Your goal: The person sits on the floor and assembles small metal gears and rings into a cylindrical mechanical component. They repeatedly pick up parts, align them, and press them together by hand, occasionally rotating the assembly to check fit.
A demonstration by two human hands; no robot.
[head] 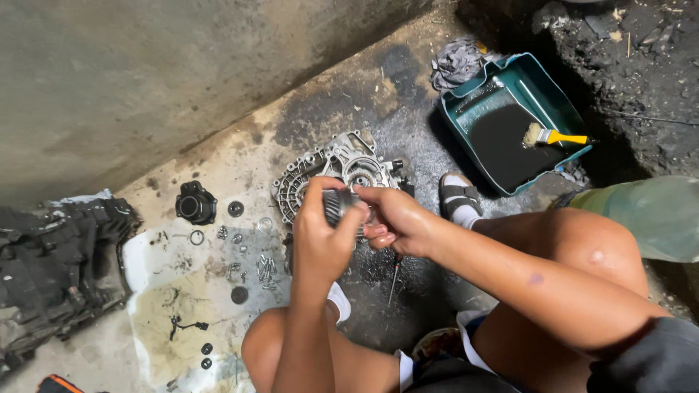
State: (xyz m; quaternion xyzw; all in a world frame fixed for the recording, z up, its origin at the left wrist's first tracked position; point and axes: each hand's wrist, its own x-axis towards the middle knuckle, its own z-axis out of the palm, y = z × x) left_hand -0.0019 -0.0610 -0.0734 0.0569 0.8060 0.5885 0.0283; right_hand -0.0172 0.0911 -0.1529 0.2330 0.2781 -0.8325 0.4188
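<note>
The left hand (320, 236) was wrapped around a small ribbed metal gear (339, 204), its fingers curled over the top and its thumb pressed against the side. The right hand (397, 218) met it from the other side, fingers closed on the same gear, so that both hands clamped the part between them, held up off the floor above the person's knees.

Directly beyond the hands, on the stained concrete floor (378, 94), lay a grey metal housing (338, 171) with ribs and round openings, partly hidden by the knuckles. To the left of the left hand, a scatter of bolts (266, 268) and washers sat on a dirty white sheet (182, 320), with a black round part (195, 203) further left and a large dark greasy casing (51, 262) at the far left edge.

Beyond and to the right of the right hand stood a green tray (542, 84) holding dark liquid, with a yellow-handled brush (557, 136) resting in it and a grey rag (459, 62) just past its corner. Below the hands a thin screwdriver (394, 280) lay on the floor.
</note>
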